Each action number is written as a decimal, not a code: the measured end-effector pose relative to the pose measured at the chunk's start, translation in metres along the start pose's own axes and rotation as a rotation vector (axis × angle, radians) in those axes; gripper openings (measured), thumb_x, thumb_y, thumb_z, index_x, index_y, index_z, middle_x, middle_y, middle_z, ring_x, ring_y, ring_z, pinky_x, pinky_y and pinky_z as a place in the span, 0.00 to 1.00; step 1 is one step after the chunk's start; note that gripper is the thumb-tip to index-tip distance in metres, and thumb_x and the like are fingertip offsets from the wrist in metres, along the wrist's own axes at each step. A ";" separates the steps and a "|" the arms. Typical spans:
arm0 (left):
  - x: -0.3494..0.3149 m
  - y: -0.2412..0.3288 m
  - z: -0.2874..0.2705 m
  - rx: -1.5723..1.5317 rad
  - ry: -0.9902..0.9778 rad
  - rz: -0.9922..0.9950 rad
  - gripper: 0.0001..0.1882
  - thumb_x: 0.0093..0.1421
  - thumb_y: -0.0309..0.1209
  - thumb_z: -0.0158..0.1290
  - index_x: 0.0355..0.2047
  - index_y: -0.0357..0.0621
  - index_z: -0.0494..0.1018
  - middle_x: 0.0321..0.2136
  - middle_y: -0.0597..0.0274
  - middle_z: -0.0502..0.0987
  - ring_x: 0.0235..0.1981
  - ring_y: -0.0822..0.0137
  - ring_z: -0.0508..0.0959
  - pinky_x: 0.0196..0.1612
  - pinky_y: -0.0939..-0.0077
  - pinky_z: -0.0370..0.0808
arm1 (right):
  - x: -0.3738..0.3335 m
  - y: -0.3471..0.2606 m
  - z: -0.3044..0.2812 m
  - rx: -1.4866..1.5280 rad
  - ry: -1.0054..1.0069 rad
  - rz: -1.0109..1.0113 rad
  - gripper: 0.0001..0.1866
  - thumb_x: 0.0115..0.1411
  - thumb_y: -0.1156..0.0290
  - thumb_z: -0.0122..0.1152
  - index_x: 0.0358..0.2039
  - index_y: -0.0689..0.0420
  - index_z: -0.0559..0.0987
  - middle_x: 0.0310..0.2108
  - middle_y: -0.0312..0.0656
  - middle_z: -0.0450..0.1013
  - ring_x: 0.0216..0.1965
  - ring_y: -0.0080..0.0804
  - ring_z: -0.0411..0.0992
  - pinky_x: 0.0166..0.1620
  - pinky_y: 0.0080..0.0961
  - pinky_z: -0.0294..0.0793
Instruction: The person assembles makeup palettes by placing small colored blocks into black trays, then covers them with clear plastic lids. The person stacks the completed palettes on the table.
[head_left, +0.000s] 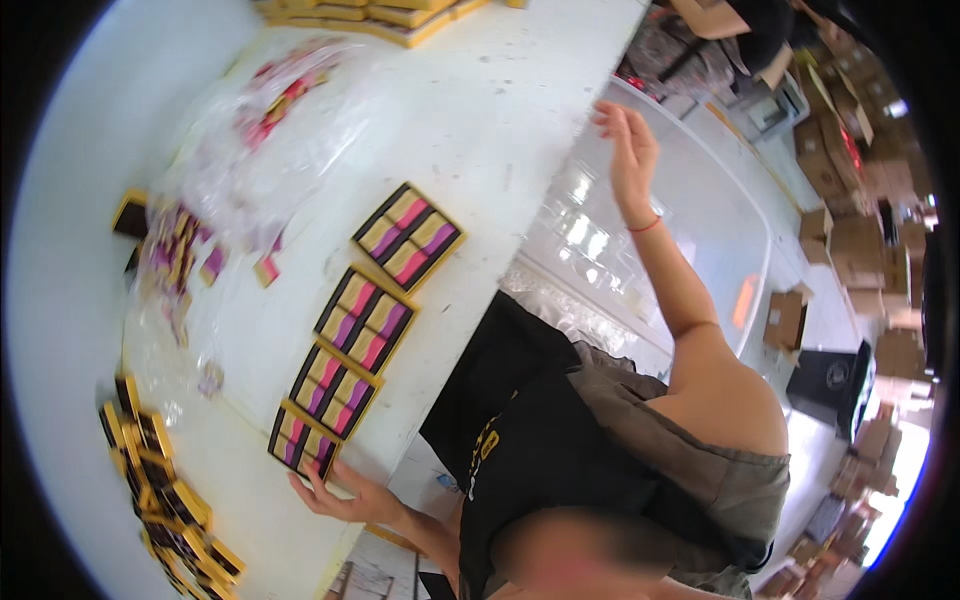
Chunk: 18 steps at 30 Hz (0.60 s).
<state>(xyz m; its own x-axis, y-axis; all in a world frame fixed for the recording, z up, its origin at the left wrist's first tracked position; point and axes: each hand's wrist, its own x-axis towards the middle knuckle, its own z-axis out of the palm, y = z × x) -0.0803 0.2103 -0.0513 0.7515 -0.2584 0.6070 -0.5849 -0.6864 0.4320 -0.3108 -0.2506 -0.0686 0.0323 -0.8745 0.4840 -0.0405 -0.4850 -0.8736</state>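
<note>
Several shallow square boxes with yellow rims stand in a slanting row along the white table. Inside each, small blocks banded in cream, pink and purple sit between dark strips. My left hand [345,495] is at the nearest box [303,440], its fingers over the near end and the thumb against the corner. The farthest box [408,238] lies at the upper right end of the row, two filled boxes [365,318] between. Raised off the table to the right, my right hand [628,160] is open, fingers stretched out and holding nothing.
Left of the row lies a clear plastic bag [270,165] with loose blocks [180,250] spilling out. Black-and-yellow empty boxes [165,490] are heaped at the lower left. Yellow boxes [370,18] stack at the far edge. A large translucent bin [690,190] stands beside the table.
</note>
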 end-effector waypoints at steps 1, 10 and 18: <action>0.000 0.007 0.003 -0.073 -0.029 0.038 0.15 0.64 0.27 0.54 0.50 0.35 0.74 0.58 0.43 0.68 0.61 0.48 0.67 0.62 0.55 0.65 | -0.005 0.035 -0.050 -0.145 0.037 0.097 0.14 0.69 0.65 0.52 0.43 0.62 0.80 0.43 0.42 0.79 0.41 0.27 0.76 0.45 0.23 0.74; -0.007 0.099 0.030 -0.530 -0.339 0.201 0.09 0.66 0.21 0.47 0.43 0.29 0.74 0.50 0.43 0.72 0.49 0.54 0.75 0.51 0.64 0.76 | -0.216 0.215 -0.318 -0.671 -0.086 1.556 0.30 0.54 0.39 0.63 0.22 0.58 0.78 0.22 0.38 0.74 0.19 0.26 0.67 0.25 0.28 0.71; -0.019 0.126 0.047 -0.597 -0.418 0.082 0.10 0.66 0.22 0.47 0.41 0.28 0.75 0.47 0.44 0.73 0.45 0.58 0.77 0.47 0.68 0.77 | -0.257 0.205 -0.349 -0.363 0.634 1.682 0.45 0.63 0.33 0.41 0.63 0.63 0.66 0.61 0.53 0.66 0.59 0.45 0.69 0.56 0.40 0.71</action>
<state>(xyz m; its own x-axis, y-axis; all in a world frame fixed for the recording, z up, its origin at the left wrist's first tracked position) -0.1537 0.0965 -0.0399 0.6819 -0.6125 0.3998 -0.6214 -0.1968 0.7584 -0.6756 -0.1286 -0.3538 -0.6007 -0.2085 -0.7718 0.1812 0.9047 -0.3855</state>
